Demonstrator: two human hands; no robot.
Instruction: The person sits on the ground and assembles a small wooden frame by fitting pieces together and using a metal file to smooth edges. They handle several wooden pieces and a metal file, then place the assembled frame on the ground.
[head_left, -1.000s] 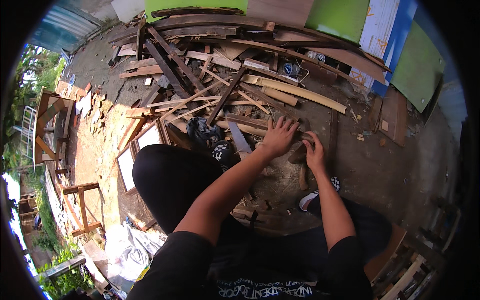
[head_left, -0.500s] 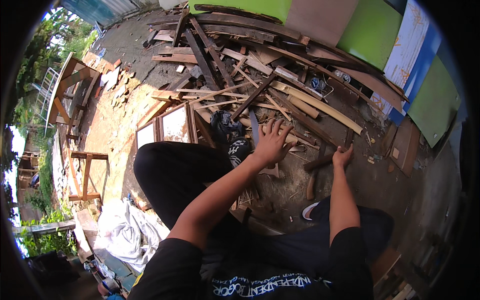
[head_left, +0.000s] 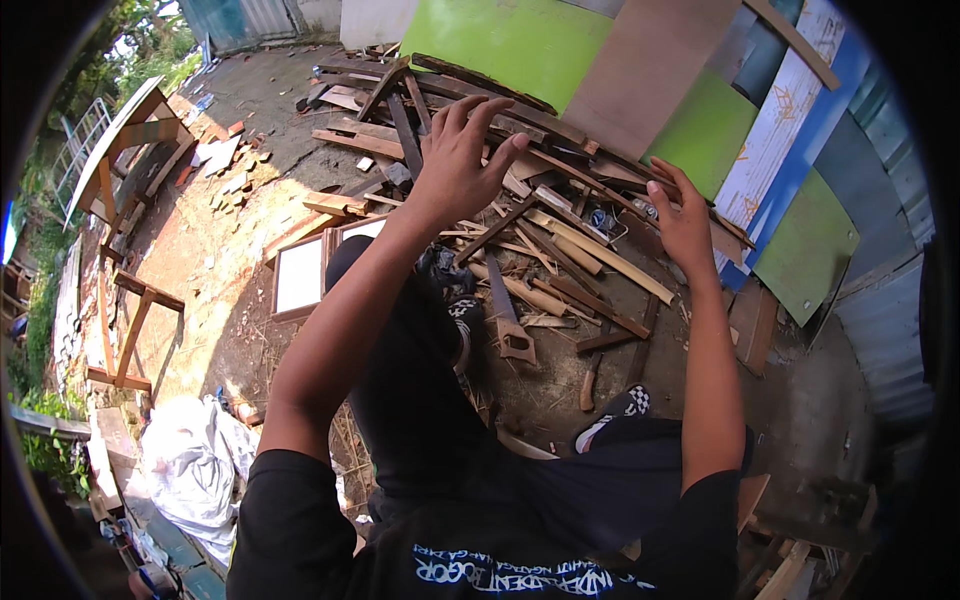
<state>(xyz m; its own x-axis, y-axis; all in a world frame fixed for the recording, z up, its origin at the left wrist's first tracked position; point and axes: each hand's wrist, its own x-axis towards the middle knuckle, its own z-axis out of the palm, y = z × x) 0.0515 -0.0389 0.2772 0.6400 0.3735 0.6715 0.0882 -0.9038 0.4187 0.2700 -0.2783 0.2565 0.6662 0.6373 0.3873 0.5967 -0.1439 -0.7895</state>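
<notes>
Both my hands are raised over the scrap wood, holding nothing. My left hand (head_left: 465, 160) is up in front of the heap of dark planks (head_left: 400, 115), fingers bent and apart. My right hand (head_left: 683, 222), fingers stretched upward, is in front of the heap's right end. Below them, a handsaw (head_left: 508, 325) with a wooden handle lies against the pile near my shoe. Right of the saw, a short dark wooden beam (head_left: 612, 340) rests on the ground. A thin curved wooden handle (head_left: 588, 385) sits just in front of it.
Green and brown panels (head_left: 510, 45) lean behind the pile. A glazed wooden frame (head_left: 300, 275) stands left of my knee. Farther left are a wooden stool frame (head_left: 135, 325) and a white cloth bundle (head_left: 195, 465). Corrugated metal sheeting (head_left: 890, 335) lines the right side.
Both hands have risen from low over the wood to well above it. My right hand has come away from the dark beam. The handsaw's handle is now uncovered, and the view has shifted.
</notes>
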